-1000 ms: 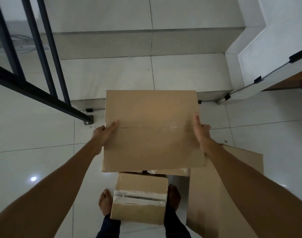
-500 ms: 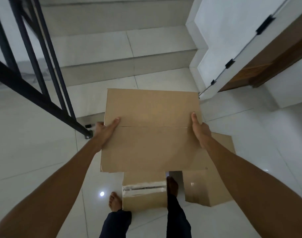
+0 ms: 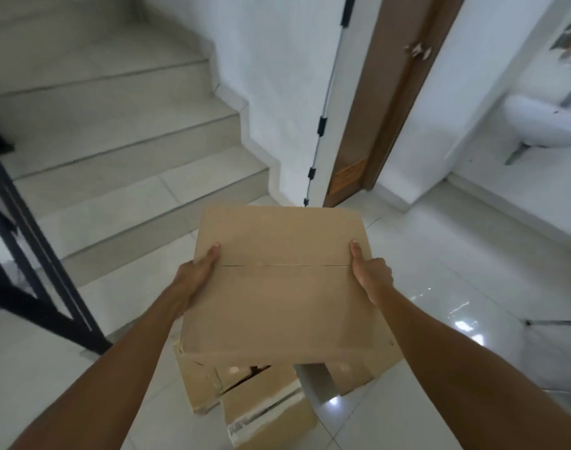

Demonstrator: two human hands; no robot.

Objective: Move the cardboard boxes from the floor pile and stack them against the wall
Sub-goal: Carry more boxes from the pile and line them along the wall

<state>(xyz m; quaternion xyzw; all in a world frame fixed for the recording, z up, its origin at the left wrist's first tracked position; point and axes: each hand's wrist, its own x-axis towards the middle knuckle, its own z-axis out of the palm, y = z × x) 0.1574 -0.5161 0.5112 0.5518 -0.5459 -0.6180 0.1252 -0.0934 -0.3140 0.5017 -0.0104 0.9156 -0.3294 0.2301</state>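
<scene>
I carry a large closed cardboard box [image 3: 284, 287] in front of me, above the floor, with its top seam running left to right. My left hand [image 3: 198, 271] grips its left edge, thumb lying on the top. My right hand [image 3: 370, 272] grips the right edge the same way. Below the carried box, more cardboard boxes [image 3: 261, 404] lie on the white tiled floor, one with clear tape across it, partly hidden by the box I hold.
A tiled staircase [image 3: 115, 151] rises at the left with a black metal railing [image 3: 27, 274] beside it. A white wall [image 3: 277, 92] and a brown door frame [image 3: 375, 108] stand ahead. At the right a doorway shows a white basin [image 3: 543, 125]. Glossy floor [image 3: 456, 271] spreads to the right.
The view has swung right and up: the stairs moved left, the door frame and the room at right came into view. Both hands keep the same hold on the box.
</scene>
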